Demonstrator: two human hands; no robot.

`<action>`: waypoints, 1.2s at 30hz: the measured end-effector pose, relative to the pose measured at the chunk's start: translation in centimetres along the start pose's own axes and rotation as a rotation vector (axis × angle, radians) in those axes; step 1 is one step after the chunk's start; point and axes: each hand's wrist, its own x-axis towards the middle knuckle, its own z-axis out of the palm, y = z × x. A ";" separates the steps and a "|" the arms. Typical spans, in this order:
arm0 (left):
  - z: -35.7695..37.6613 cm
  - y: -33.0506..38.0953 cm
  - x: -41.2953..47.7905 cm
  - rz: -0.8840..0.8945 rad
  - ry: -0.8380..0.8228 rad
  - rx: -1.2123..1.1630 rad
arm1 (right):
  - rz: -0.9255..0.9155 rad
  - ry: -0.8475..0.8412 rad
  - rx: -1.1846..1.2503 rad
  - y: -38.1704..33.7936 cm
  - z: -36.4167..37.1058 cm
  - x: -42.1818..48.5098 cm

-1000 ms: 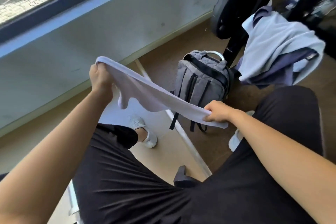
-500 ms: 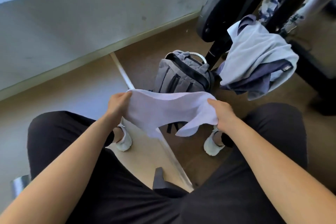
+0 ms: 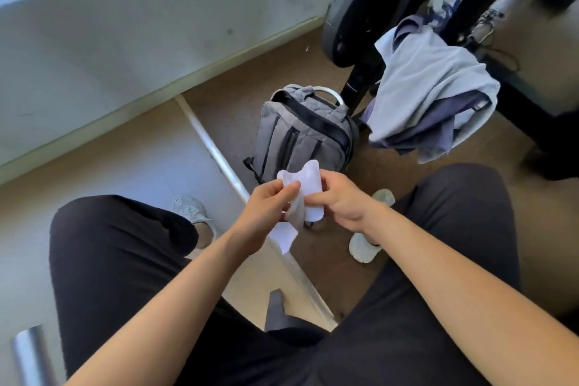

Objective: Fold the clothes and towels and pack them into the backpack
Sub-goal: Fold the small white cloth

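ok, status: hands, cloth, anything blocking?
Left hand and right hand both pinch the small white cloth, doubled over between them. Grey fabric backpack stands upright ahead. Nothing between.

We see a small white fabric cloth [image 3: 308, 183], plain all over. The grey fabric backpack [image 3: 300, 138] carries black zip bands and black straps. A pale blue-grey garment [image 3: 423, 81] shows against a dark purple garment [image 3: 438, 131]. Our loose trousers [image 3: 125, 260] are black, our soft shoes [image 3: 363, 247] white, the round weight plate [image 3: 360, 9] black, the floor [image 3: 244, 81] brown.
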 end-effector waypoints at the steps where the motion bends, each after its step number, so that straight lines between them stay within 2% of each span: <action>1: 0.1 -0.1 -0.2 -0.006 -0.001 0.001 | -0.005 -0.027 -0.021 0.0 0.1 -0.2; 4: -0.1 -0.1 -0.8 0.011 -0.005 -0.001 | -0.035 -0.051 -0.037 0.0 0.2 -0.6; 10: -0.3 0.3 -1.1 0.050 0.085 -0.016 | -0.150 0.156 0.017 -0.1 -0.5 -1.0; 15: 0.0 -0.3 -1.2 0.090 0.057 -0.107 | -0.152 0.078 0.010 0.3 0.6 -1.2; 20: -0.6 -0.7 -0.9 0.122 0.164 -0.098 | -0.186 0.173 -0.039 -0.2 0.1 -1.3; 24: -0.5 -0.8 -1.1 0.133 0.062 -0.075 | -0.162 0.114 0.024 0.2 0.8 -1.3; 28: -1.0 -0.5 -0.6 0.106 0.087 -0.181 | -0.207 0.050 0.128 -0.2 0.7 -1.4; 30: -1.5 -0.3 -0.5 0.106 0.041 -0.242 | -0.278 0.056 0.029 -0.2 0.5 -1.5; 33: -1.5 -0.7 -0.7 0.211 -0.049 -0.067 | -0.372 0.099 -0.173 0.0 0.7 -1.7; 36: -1.2 -1.1 -0.6 0.319 -0.048 0.132 | -0.409 0.135 -0.245 0.0 0.9 -1.6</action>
